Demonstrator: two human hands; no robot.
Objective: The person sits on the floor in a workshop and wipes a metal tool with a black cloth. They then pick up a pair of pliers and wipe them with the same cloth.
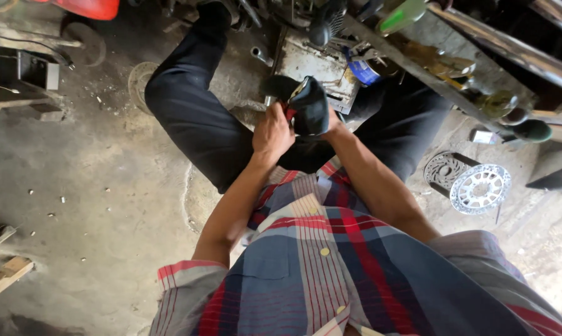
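Black pouch-like object [310,107], long axis roughly upright, held above the lap between both hands: left hand [272,132] closed on its lower left edge, right hand [334,124] mostly hidden behind it, grip indeterminable.

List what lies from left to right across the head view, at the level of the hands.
Wooden scraps → bare concrete floor → left hand → black part held in both hands → right hand, mostly hidden behind it → two round metal discs on the floor.
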